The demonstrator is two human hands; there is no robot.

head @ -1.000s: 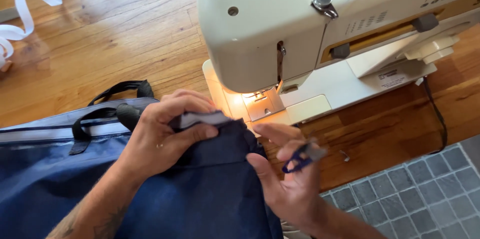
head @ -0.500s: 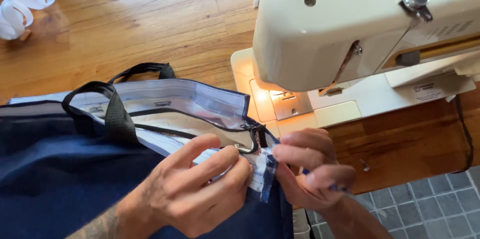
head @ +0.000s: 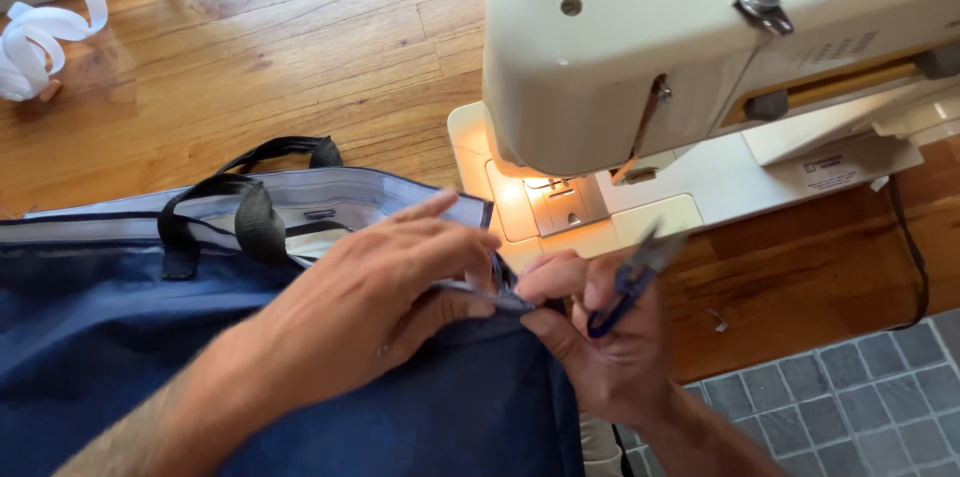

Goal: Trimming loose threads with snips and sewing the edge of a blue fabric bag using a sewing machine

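Both hands have shifted from mid-bag to its top corner, just before the sewing machine (head: 700, 57).

Left hand (head: 370, 302) lies palm-down, fingers pinching the navy bag (head: 200, 357) at its grey-lined edge; right hand (head: 600, 337), curled and touching it, grips small blue-handled thread snips (head: 630, 282), blades pointing up toward the machine. Black straps (head: 250, 217) lie behind on the wooden table (head: 250, 47), white tape (head: 50, 37) well apart.

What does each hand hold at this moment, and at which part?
The left hand pinches the navy bag at its top edge, near the corner. The right hand holds small blue thread snips by the handle, blades pointing up, and also touches that edge.
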